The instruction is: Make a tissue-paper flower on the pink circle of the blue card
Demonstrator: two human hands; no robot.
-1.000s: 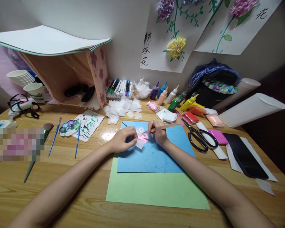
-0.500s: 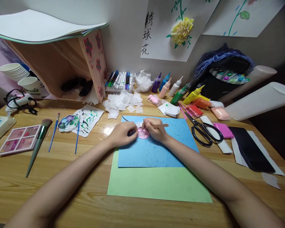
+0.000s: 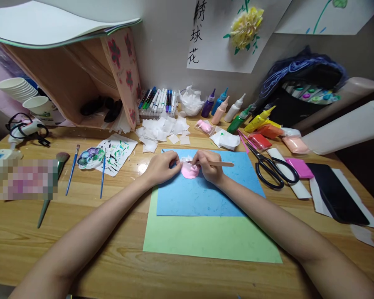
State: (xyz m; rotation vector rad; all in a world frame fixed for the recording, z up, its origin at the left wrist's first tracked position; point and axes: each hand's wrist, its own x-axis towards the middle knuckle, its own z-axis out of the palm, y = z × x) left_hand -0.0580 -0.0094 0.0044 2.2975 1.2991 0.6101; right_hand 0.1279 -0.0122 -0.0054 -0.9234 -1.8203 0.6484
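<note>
My right hand [image 3: 209, 166] grips a flat wooden stick [image 3: 222, 164], its narrow tip over a rounded pink piece [image 3: 190, 171] that looks like soft clay. Crumpled white bits [image 3: 186, 158], perhaps tissue, sit along that piece's upper part. My left hand [image 3: 165, 166] is closed, thumb and fingers together at the piece's left edge; what they pinch, if anything, is hidden. Under both hands lies a blue sheet [image 3: 199, 203], overlapping a green sheet [image 3: 212, 241].
White paper squares [image 3: 162, 129] lie behind the hands. Paint bottles [image 3: 238, 122] and markers [image 3: 157, 101] line the wall. Black-handled scissors [image 3: 276, 170] and a phone [image 3: 336, 193] lie to the right. At left are paintbrushes [image 3: 102, 174] and a paint-stained sheet [image 3: 121, 151].
My right hand and the stick have shifted slightly right, the stick now lying nearly level. My left hand has drawn back a little, showing more of the pink piece. The view has tilted down slightly.
</note>
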